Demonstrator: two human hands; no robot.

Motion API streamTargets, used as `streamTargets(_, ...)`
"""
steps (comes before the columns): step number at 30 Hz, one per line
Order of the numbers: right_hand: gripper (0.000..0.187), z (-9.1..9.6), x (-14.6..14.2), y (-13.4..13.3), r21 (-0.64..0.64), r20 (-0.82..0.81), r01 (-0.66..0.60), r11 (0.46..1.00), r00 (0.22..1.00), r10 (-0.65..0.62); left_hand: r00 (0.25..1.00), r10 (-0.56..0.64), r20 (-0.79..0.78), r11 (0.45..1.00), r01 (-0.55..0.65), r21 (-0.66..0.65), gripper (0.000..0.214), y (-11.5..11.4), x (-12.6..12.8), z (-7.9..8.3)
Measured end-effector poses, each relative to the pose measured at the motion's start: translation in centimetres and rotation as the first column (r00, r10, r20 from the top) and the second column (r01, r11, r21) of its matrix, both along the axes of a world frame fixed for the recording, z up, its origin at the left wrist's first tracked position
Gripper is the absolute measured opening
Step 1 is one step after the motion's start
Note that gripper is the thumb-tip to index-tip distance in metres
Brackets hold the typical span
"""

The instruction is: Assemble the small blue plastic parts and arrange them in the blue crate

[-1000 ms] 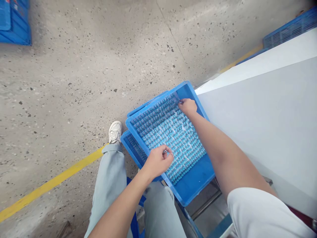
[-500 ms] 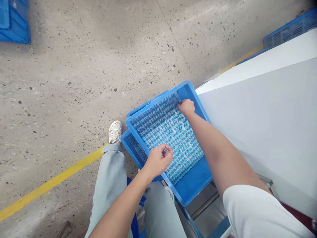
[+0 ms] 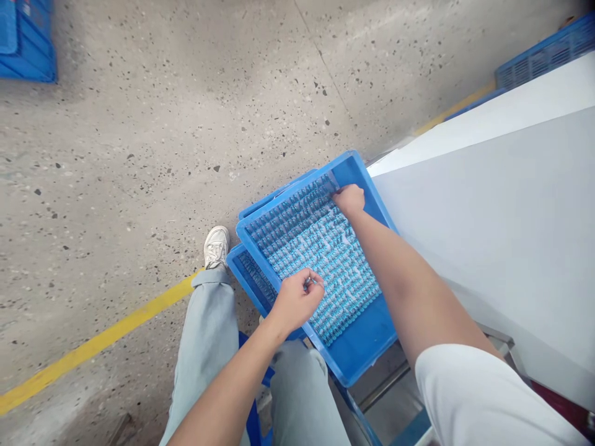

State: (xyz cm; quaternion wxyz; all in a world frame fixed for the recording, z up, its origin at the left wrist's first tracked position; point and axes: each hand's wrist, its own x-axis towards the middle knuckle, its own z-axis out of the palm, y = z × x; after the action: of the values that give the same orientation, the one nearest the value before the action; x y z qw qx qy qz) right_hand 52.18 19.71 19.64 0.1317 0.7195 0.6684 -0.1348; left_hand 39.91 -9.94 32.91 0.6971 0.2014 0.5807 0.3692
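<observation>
A blue plastic tray (image 3: pixel 367 344) sits on top of a stack of like trays in front of my knees. It holds several rows of small blue parts (image 3: pixel 320 254). My left hand (image 3: pixel 295 300) is closed in a pinch over the near left rows, on something too small to name. My right hand (image 3: pixel 349 198) reaches to the far corner of the tray, fingers curled down onto the parts there; what it grips is hidden.
A white table or machine top (image 3: pixel 502 204) runs along the right, touching the tray. A lower blue tray (image 3: pixel 244 272) sticks out to the left. Speckled concrete floor with a yellow line (image 3: pixel 93 347); blue crates at top left (image 3: pixel 28 43) and top right (image 3: pixel 543 56). My shoe (image 3: pixel 216 246).
Both hands stay on the tray. My left hand has edged slightly up and left along the near rows; my right hand has barely shifted at the far corner.
</observation>
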Motion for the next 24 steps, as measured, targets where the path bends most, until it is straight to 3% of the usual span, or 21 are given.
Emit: streamTargets(24, 0.03, -0.21, -0.38, 0.6, 0.036, -0.067, 0.022, 0.999, 0.998, -0.02, 1.0, 0.022, 0.022, 1.0, -0.021, -0.012, 0.013, 0.05, 0.25, -0.12)
